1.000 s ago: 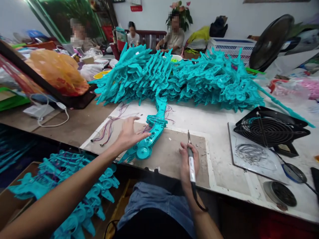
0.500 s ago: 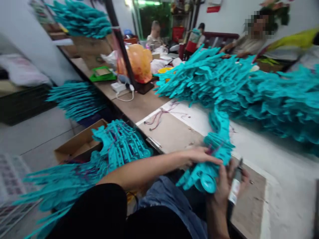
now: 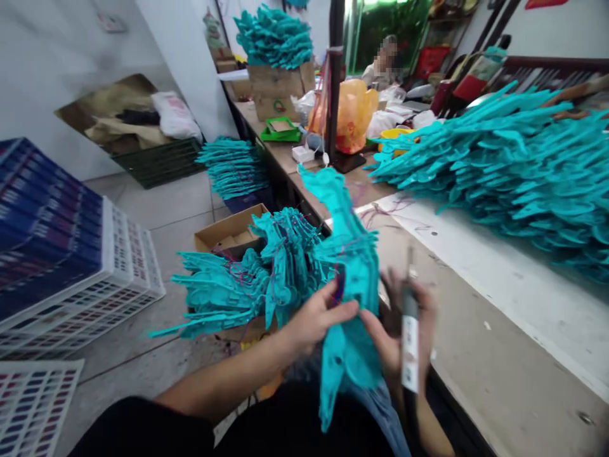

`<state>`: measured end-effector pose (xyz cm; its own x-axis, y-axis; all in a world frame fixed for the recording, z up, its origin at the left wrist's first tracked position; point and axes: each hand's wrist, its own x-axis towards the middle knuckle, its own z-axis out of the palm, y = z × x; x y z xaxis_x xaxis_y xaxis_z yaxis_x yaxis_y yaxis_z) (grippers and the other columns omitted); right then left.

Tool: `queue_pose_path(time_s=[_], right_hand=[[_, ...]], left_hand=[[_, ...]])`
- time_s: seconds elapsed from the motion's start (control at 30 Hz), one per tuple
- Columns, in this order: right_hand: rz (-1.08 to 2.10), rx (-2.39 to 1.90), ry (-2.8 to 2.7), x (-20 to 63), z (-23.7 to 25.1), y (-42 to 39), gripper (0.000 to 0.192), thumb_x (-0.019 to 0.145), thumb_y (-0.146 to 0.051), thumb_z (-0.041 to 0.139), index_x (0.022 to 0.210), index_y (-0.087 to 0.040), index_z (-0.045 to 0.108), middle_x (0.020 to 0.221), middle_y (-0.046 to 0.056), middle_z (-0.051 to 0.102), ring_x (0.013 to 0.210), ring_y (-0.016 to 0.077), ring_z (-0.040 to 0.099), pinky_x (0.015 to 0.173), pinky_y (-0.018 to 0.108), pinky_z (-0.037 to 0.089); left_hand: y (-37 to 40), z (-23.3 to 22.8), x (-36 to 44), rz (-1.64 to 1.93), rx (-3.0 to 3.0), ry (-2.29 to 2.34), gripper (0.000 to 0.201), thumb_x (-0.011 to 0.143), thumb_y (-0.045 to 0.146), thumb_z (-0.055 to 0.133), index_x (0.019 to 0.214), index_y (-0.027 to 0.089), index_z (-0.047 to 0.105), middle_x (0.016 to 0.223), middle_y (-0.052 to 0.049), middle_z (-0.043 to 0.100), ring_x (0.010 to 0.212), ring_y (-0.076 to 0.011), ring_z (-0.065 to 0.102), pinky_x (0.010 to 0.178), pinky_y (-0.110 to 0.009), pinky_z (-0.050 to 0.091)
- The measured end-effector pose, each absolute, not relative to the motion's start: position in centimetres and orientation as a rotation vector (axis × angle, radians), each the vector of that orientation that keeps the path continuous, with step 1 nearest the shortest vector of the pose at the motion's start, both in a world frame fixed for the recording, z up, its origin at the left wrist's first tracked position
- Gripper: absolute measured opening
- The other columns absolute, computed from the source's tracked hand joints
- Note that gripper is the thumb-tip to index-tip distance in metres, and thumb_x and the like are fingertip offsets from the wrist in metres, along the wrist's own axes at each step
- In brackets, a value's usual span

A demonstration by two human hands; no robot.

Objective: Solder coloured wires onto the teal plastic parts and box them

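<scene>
My left hand (image 3: 316, 317) is closed on the lower left side of a bundle of flat turquoise plastic parts (image 3: 359, 273), with thin red and purple wires lying across them. My right hand (image 3: 419, 317) presses its thumb against the same bundle. Its fingers also grip a slim dark tool (image 3: 410, 343) with a white label and a thin tip pointing up, like a soldering iron. The tip is blurred and stands clear of the parts. Just beyond my left hand, more wired turquoise parts (image 3: 290, 254) are heaped over a cardboard box (image 3: 228, 228).
A large turquoise pile (image 3: 514, 171) covers the far right of the worktable (image 3: 523, 336). A dark post (image 3: 334, 82) rises near an orange plastic bag (image 3: 364, 111). Crates (image 3: 128, 254) stand on the floor at left. Another person (image 3: 380, 66) sits at the back.
My view has swung left. Both hands have brought the turquoise bundle from over the table to its left edge, beside the box. The tool stays in my right hand.
</scene>
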<state>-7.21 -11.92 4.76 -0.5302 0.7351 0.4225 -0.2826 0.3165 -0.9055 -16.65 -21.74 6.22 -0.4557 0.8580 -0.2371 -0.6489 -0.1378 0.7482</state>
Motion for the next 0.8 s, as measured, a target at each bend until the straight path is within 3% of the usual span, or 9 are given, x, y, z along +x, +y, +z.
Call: queue_pose_path(time_s=[0.17,0.27,0.37,0.47,0.57,0.67,0.8], right_hand=[[1.536,-0.256,-1.921,-18.1,2.0,-15.3,0.072,0.074,-0.033,0.076,0.134,-0.024,0.038,0.14,0.014,0.051,0.13,0.0262,0.051,0.109,0.047,0.043],[1.539,-0.226,-2.023,-22.3,-0.2,-17.9,0.072,0.074,-0.034,0.074,0.135,-0.021,0.038,0.139,0.014,0.052,0.13,0.0263,0.051,0.11,0.044,0.041],[1.511,-0.252,-2.123,-24.4,-2.2,-19.8,0.068,0.077,-0.034,0.071,0.135,-0.018,0.04,0.137,0.015,0.054,0.126,0.0266,0.054,0.106,0.042,0.044],[1.45,-0.266,-2.196,-25.3,-3.5,-20.6,0.067,0.077,-0.036,0.071,0.135,-0.017,0.041,0.134,0.015,0.056,0.123,0.0275,0.056,0.102,0.041,0.047],[1.391,-0.296,-2.281,-25.4,-4.2,-20.8,0.069,0.078,-0.037,0.07,0.138,-0.018,0.04,0.129,0.014,0.059,0.117,0.0274,0.06,0.097,0.04,0.05],[1.364,-0.335,-2.337,-24.3,-4.5,-21.6,0.066,0.081,-0.038,0.068,0.137,-0.016,0.041,0.119,0.013,0.064,0.109,0.025,0.063,0.093,0.039,0.052],[1.209,-0.21,-2.266,-21.4,-3.8,-21.5,0.063,0.082,-0.043,0.068,0.134,-0.016,0.044,0.127,0.012,0.061,0.119,0.0214,0.059,0.101,0.033,0.048]], left_hand=[[-27.4,2.2,-23.9,2.077,0.027,1.246,0.053,0.069,0.039,0.082,0.114,0.02,0.063,0.103,-0.006,0.074,0.091,-0.0225,0.071,0.081,-0.031,0.057],[-30.4,-1.1,-27.3,2.062,-0.088,1.401,0.041,0.072,0.041,0.079,0.105,0.02,0.064,0.1,-0.005,0.074,0.088,-0.0211,0.072,0.079,-0.03,0.058],[-32.4,-3.7,-29.2,1.976,-0.143,1.455,0.042,0.073,0.045,0.077,0.101,0.017,0.064,0.09,-0.007,0.075,0.082,-0.022,0.072,0.077,-0.032,0.058],[-33.2,-5.0,-29.8,1.987,-0.172,1.485,0.045,0.074,0.047,0.077,0.103,0.016,0.062,0.089,-0.008,0.074,0.081,-0.0215,0.072,0.077,-0.032,0.058],[-33.7,-5.2,-29.8,1.949,-0.183,1.807,0.053,0.077,0.047,0.073,0.117,0.015,0.057,0.101,-0.012,0.073,0.085,-0.0218,0.071,0.075,-0.031,0.057],[-35.2,-5.2,-29.3,1.629,-0.058,2.432,0.065,0.079,0.045,0.068,0.135,0.017,0.048,0.111,-0.014,0.071,0.091,-0.026,0.07,0.075,-0.033,0.056],[-38.3,-5.0,-29.4,0.783,0.449,2.886,0.029,0.089,0.039,0.05,0.099,0.022,0.072,0.094,-0.01,0.075,0.089,-0.0331,0.07,0.072,-0.037,0.055]])
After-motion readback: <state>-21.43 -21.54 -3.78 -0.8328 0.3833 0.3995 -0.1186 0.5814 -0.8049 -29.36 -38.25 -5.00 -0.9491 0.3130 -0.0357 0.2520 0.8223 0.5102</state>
